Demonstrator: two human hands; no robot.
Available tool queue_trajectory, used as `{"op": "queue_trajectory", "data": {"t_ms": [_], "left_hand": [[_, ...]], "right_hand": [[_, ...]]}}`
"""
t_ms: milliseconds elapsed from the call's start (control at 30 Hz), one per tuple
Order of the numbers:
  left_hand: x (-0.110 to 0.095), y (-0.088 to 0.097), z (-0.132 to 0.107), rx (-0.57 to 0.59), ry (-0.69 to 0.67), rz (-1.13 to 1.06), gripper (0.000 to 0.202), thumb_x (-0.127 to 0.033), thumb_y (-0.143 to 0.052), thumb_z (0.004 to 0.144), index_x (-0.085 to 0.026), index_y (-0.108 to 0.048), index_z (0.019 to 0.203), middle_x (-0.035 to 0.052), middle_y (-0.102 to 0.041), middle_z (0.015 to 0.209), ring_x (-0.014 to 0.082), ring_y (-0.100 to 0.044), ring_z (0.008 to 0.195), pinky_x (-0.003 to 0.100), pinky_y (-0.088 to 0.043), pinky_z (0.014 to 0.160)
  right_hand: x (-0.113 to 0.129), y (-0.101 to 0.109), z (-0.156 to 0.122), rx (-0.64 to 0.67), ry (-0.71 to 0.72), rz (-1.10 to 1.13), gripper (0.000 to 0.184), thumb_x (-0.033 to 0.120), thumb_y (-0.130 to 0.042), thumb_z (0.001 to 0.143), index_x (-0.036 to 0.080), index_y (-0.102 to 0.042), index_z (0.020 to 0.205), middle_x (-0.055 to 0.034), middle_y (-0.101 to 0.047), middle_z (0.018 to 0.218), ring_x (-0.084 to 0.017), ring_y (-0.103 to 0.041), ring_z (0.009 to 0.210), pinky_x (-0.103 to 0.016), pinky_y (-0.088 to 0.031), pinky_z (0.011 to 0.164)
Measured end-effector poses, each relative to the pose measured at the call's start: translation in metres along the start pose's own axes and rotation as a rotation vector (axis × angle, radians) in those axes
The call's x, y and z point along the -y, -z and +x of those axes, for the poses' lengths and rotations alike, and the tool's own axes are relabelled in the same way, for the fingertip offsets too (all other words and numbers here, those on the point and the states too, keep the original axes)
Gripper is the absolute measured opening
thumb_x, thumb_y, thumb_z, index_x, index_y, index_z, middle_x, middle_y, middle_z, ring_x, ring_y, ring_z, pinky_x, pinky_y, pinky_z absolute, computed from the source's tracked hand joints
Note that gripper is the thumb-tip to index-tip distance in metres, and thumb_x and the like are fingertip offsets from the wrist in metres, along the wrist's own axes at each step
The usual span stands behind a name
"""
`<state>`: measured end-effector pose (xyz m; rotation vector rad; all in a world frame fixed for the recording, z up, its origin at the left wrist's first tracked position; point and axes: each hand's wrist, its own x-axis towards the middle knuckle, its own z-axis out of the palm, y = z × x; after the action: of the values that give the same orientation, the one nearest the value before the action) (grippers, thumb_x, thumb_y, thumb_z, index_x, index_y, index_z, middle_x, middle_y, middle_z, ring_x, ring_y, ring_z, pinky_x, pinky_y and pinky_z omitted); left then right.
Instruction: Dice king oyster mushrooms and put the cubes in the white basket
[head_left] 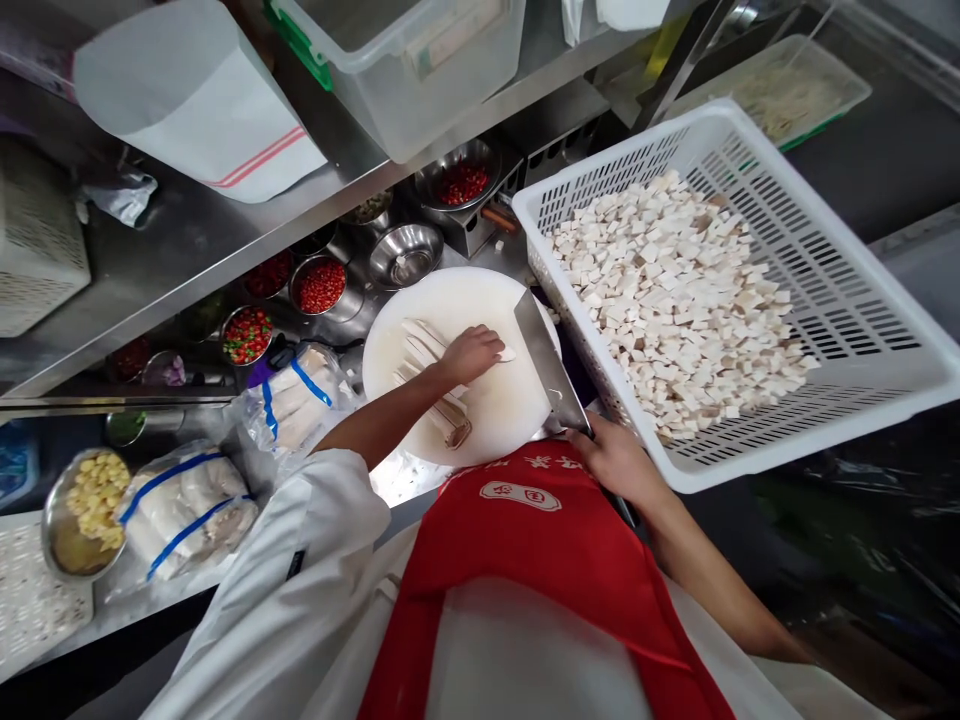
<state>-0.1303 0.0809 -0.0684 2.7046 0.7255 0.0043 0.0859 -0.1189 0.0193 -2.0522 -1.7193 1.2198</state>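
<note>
A round white cutting board (495,410) lies in front of me. Long pale slices of king oyster mushroom (420,350) rest on its left half, with a browner end piece near the front rim. My left hand (474,355) is over the middle of the board, fingers curled down onto a small white mushroom piece (508,353). My right hand (619,460) is wrapped around the handle of a cleaver (551,365). The broad blade is tilted over the board's right edge, apart from my left hand.
To the right stands a white slotted basket (847,270) with diced mushroom (675,310). Behind the board are metal bowls, one with chopped red chili (320,287). Bagged mushrooms (187,510) lie left. A steel shelf (352,185) with a plastic bin (435,80) overhangs the back.
</note>
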Motion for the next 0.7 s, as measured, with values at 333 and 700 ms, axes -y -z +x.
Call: {"op": "queue_trajectory", "data": {"t_ms": [333,700], "left_hand": [[-0.003,-0.027,-0.017,-0.157,0.238,-0.243,0.019,-0.025,-0.064,0.089,-0.016,-0.064,0.106,0.0067,-0.066,0.103,0.0191,-0.062,0.099,0.031,-0.05,0.09],[0.004,-0.035,-0.028,-0.256,0.212,-0.283,0.012,-0.028,-0.063,0.091,-0.019,-0.065,0.099,0.0059,-0.063,0.1,0.0178,-0.061,0.097,0.032,-0.052,0.089]], "right_hand": [[0.011,-0.001,0.012,0.091,0.034,-0.128,0.025,0.027,-0.04,0.096,0.017,-0.062,0.101,-0.0108,-0.073,0.088,-0.025,-0.067,0.082,-0.03,-0.038,0.069],[0.023,-0.002,0.023,0.145,0.053,-0.286,0.029,0.026,-0.038,0.098,0.015,-0.062,0.111,-0.0119,-0.074,0.09,-0.024,-0.069,0.082,-0.03,-0.037,0.068]]}}
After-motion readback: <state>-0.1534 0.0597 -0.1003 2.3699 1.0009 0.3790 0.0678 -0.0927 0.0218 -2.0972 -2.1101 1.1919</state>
